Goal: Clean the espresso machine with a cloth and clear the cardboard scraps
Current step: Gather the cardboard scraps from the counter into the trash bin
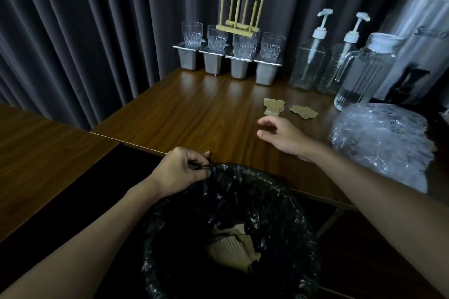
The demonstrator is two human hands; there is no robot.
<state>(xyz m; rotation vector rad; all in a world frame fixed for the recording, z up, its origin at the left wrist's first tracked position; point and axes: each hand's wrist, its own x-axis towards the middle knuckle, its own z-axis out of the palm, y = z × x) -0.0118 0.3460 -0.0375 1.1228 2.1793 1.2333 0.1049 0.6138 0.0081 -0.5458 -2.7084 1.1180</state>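
Now, two cardboard scraps (pixel 274 106) lie on the bench (pixel 194 114), just beyond the right hand (pixel 281 136).
Its fingers are loosely spread and hold nothing. The left hand (pixel 181 168) pinches the rim of the black bin bag (pixel 243 192) at the bench's near edge; more cardboard (pixel 233 247) lies inside the bag.

Black bin bag (pixel 243 192), tan cardboard scraps (pixel 274 106), brown wood-grain table (pixel 194 114).

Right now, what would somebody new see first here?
The black bin bag fills the bottom, its edge pinched by the left hand. Just past the right hand, two cardboard scraps lie on the brown table. Four glasses stand in a row at the back.
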